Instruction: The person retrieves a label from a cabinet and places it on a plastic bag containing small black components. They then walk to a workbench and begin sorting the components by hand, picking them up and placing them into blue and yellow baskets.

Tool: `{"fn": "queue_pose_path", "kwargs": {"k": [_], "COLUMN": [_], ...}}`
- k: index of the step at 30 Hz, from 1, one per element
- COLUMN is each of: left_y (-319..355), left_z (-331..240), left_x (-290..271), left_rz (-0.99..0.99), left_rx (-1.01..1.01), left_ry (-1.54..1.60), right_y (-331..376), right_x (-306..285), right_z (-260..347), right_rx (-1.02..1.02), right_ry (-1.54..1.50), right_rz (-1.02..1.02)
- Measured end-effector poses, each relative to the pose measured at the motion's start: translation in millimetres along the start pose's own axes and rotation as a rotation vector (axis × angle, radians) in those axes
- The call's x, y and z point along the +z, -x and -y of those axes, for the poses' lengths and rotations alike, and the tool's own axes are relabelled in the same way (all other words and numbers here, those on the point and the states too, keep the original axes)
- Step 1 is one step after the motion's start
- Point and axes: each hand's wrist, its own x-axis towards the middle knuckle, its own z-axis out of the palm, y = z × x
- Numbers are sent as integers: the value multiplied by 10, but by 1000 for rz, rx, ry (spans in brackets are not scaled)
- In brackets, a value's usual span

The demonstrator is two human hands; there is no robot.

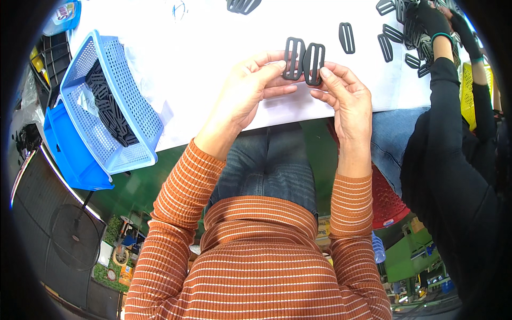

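Note:
Above the near edge of the white table, my left hand [250, 82] pinches a black strap slider buckle [293, 57] between thumb and fingers. A second black strap slider buckle [314, 65] is gripped by my right hand [344, 93], its thumb on the lower front. The two buckles are held upright side by side, their edges touching or slightly overlapping. Each is a flat oblong frame with long slots. Just beyond my right hand, one loose buckle [346, 38] lies on the table. Several more buckles [244, 5] lie at the far edge of view.
At the left, a light blue perforated basket [140, 101] holds many black buckles, beside a darker blue bin [72, 152]. On the right, a co-worker's gloved hand [433, 21] reaches into a buckle pile [413, 34] on the white table [213, 32]. A red stool [388, 200] stands below.

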Motion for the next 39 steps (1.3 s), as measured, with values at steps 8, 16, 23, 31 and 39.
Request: {"fn": "queue_pose_path", "kwargs": {"k": [8,16,23,31,39], "left_y": [-23,-101,-265,-608,-875], "left_z": [-18,38,-51,-460,-666], "left_x": [54,110,-80,-166,-286], "left_rz": [5,-47,-216,-372,-467], "left_rx": [-12,86,145,389,560], "left_ry": [39,-14,-154,-308,-705], "right_y": [-12,-64,-562,-697,-553], "right_x": [-18,98,-307,-346,16], "right_z": [38,89,137,265,448], "right_rx": [-12,-52,-451,-318,-9], "right_ry": [-46,144,1054,1141,58], "right_rz": [-1,-13,-456,-369,-7]}}
